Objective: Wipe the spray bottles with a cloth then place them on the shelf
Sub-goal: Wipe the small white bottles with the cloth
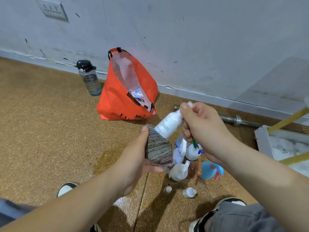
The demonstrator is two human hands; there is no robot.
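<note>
My right hand grips the neck of a white spray bottle, tilted with its base down-left. My left hand holds a striped grey cloth wrapped against the bottle's lower end. Below my hands, several spray bottles stand bunched on the floor: white ones, a blue one and an amber one partly hidden. Two small bottles sit nearer my feet. A white shelf corner shows at the right edge.
An open orange bag stands against the wall, a dark water bottle to its left. A metal bar lies along the baseboard. My shoes frame the speckled brown floor, with a wet patch in the middle.
</note>
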